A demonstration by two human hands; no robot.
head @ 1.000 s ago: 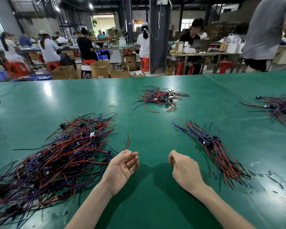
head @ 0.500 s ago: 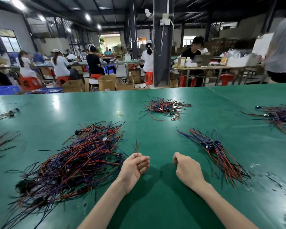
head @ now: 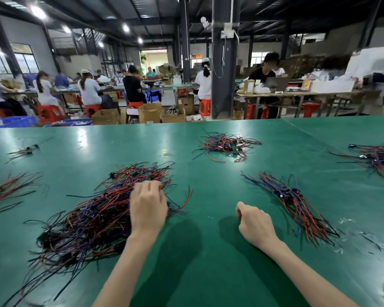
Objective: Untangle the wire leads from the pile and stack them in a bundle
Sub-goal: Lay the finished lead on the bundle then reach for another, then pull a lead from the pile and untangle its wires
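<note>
Two hands are over the green tabletop (head: 208,251): your left hand (head: 148,207) lies palm-down on the big tangled pile (head: 93,218), fingers (head: 151,187) curled into the wires, grip unclear. Your right hand (head: 255,224), fisted empty, rests beside the straightened bundle (head: 297,202).

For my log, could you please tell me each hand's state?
Left hand: on the wire pile, grip hidden.
Right hand: closed fist, contents hidden.
</note>
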